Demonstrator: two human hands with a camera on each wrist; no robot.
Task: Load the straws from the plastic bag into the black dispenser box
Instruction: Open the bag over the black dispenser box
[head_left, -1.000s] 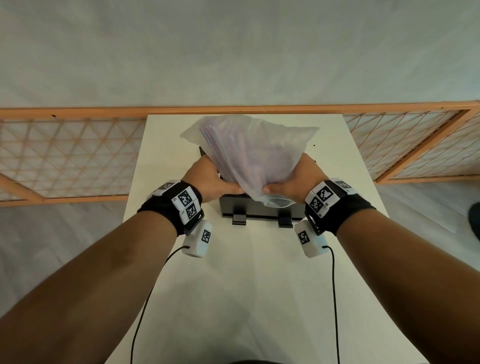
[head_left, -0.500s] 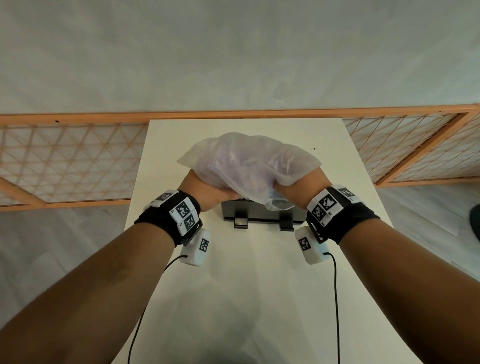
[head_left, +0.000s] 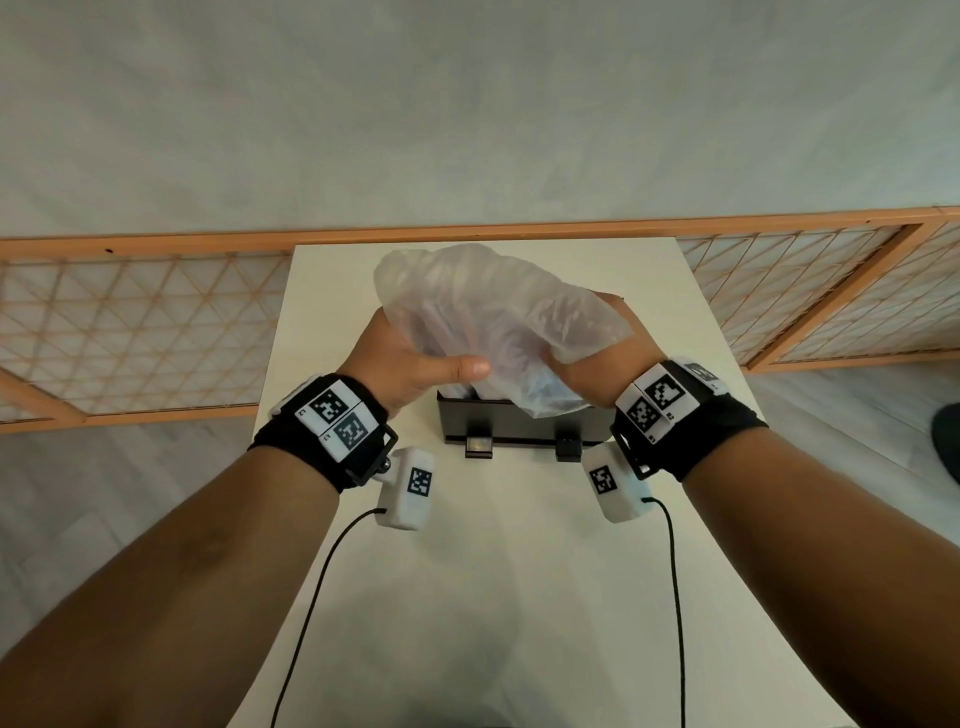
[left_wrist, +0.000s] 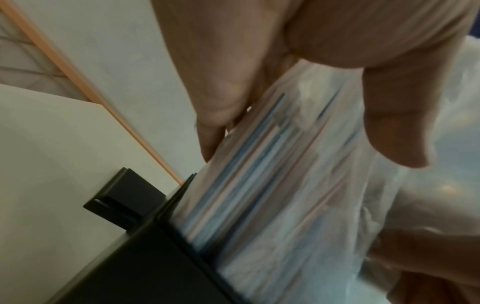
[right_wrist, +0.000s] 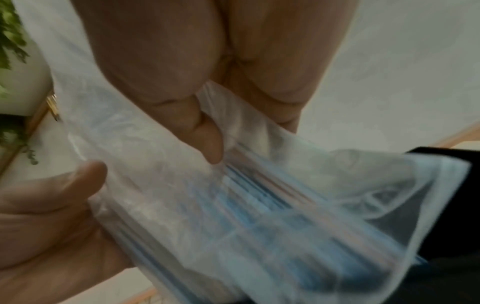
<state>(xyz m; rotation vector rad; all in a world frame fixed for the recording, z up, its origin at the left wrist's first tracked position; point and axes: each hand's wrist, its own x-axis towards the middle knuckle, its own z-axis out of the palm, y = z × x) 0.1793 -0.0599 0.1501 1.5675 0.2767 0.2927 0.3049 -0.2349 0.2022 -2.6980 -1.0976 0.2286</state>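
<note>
A cloudy plastic bag (head_left: 498, 322) full of blue and pink straws (left_wrist: 249, 185) is held tilted over the black dispenser box (head_left: 519, 423) in the middle of the white table. Its lower end dips into the box's open top. My left hand (head_left: 415, 358) grips the bag's left side, thumb across the front. My right hand (head_left: 582, 374) grips the right side, mostly hidden under the plastic. In the left wrist view the straws (right_wrist: 272, 205) slant down into the black box (left_wrist: 145, 267). The bag (right_wrist: 233, 205) fills the right wrist view.
The white table (head_left: 493, 597) runs toward me from the box. An orange wooden lattice rail (head_left: 130, 332) runs behind it on both sides. Two black clips (head_left: 479, 441) stick out at the box's front. Cables hang from both wrist cameras.
Both hands have shifted the bag: its upper end now leans back and left, and the lower end reaches down into the box. The left thumb has come across the front.
</note>
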